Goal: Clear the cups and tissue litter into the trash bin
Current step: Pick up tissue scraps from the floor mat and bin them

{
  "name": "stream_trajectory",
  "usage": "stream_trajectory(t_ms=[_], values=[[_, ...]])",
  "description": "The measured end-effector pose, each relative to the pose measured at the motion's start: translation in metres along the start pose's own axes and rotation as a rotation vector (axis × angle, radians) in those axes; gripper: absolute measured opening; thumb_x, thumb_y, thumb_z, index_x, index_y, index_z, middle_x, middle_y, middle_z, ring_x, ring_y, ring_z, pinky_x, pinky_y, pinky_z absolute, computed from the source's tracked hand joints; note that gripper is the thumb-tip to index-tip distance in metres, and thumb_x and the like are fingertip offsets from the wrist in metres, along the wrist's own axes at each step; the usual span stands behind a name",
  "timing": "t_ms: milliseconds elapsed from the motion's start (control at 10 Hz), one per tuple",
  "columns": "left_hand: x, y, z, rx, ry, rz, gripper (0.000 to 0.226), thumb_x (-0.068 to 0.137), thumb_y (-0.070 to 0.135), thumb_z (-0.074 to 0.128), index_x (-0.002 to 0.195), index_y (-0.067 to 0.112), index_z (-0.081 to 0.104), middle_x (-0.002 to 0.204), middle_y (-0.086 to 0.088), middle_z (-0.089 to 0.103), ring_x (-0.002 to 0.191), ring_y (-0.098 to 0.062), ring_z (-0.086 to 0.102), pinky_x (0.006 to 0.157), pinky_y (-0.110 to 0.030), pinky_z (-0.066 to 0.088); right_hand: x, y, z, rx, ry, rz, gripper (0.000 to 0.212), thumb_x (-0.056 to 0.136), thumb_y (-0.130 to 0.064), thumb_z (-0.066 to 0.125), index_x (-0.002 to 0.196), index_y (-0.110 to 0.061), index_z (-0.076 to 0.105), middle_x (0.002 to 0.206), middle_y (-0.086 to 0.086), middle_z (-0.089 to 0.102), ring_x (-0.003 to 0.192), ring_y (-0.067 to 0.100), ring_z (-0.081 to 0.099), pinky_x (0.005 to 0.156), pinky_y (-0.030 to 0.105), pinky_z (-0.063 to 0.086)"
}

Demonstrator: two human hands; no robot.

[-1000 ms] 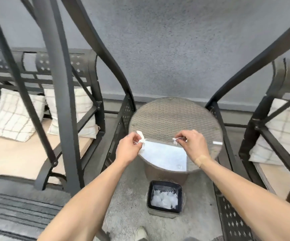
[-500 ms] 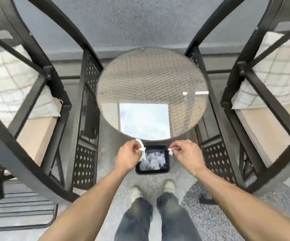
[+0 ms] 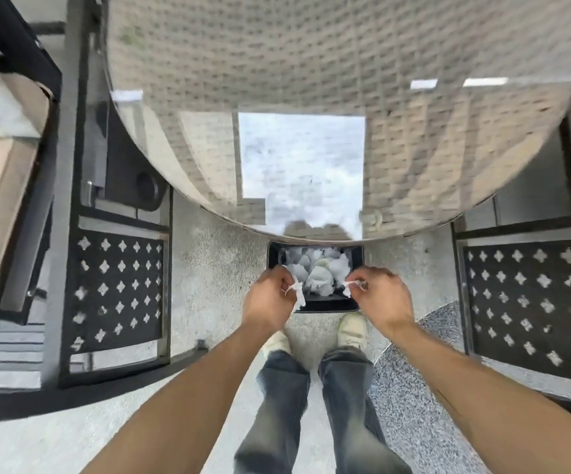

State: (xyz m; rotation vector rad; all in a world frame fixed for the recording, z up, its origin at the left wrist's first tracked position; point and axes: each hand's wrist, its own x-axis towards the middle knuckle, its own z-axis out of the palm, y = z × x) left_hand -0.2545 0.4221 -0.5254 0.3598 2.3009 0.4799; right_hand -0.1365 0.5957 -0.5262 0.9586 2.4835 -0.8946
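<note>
Both hands have been brought lower and nearer the trash bin (image 3: pixel 315 304) since half a second ago. A tissue scrap (image 3: pixel 296 291) is pinched in the left hand (image 3: pixel 268 302) fingers, another scrap (image 3: pixel 349 288) in the right hand (image 3: pixel 381 297), both held over the bin's open top. Crumpled tissues (image 3: pixel 315 271) are seen inside. No writing can be read. The bin's far edge is overhung by the round bench (image 3: pixel 311 63); perforated panels (image 3: pixel 116 289) stand at either side.
</note>
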Motion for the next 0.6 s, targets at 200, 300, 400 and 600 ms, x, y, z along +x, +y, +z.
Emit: stream_trajectory(t_ms=[200,300,400,600], values=[[0.066,-0.032,0.055,0.055,-0.012,-0.009,0.017,0.087,0.015,0.062,0.103,0.019,0.061,0.105,-0.003,0.065,0.087,-0.026,0.065,0.072,-0.036,0.055,0.044,0.028,0.065,-0.014,-0.084,0.077,0.015,0.091,-0.024,0.059,0.101,-0.030,0.069,0.104,-0.005,0.073,0.085,0.016,0.068,0.069,0.024,0.051],[0.086,-0.043,0.073,0.062,-0.026,-0.004,0.017,0.086,0.015,0.059,0.102,0.021,0.059,0.108,-0.002,0.062,0.089,-0.026,0.064,0.077,-0.039,0.055,0.062,0.036,0.087,0.046,-0.107,0.075,0.013,0.091,-0.023,0.060,0.097,-0.030,0.068,0.106,-0.003,0.072,0.088,0.016,0.067,0.074,0.027,0.054],[0.092,-0.049,0.079,0.056,-0.039,-0.002,0.018,0.087,0.015,0.058,0.104,0.020,0.058,0.108,-0.001,0.061,0.090,-0.024,0.063,0.079,-0.039,0.055,0.069,0.036,0.094,0.091,-0.109,0.071,0.012,0.089,-0.022,0.063,0.096,-0.030,0.069,0.107,-0.004,0.071,0.087,0.014,0.067,0.075,0.027,0.054],[0.090,-0.050,0.068,0.070,-0.095,0.002,0.037,0.092,0.023,0.058,0.128,0.026,0.051,0.121,0.000,0.056,0.097,-0.021,0.063,0.081,-0.039,0.056,0.069,0.026,0.087,0.151,-0.125,0.031,0.029,0.085,-0.020,0.065,0.111,-0.033,0.066,0.125,-0.007,0.063,0.100,0.014,0.066,0.085,0.031,0.054]])
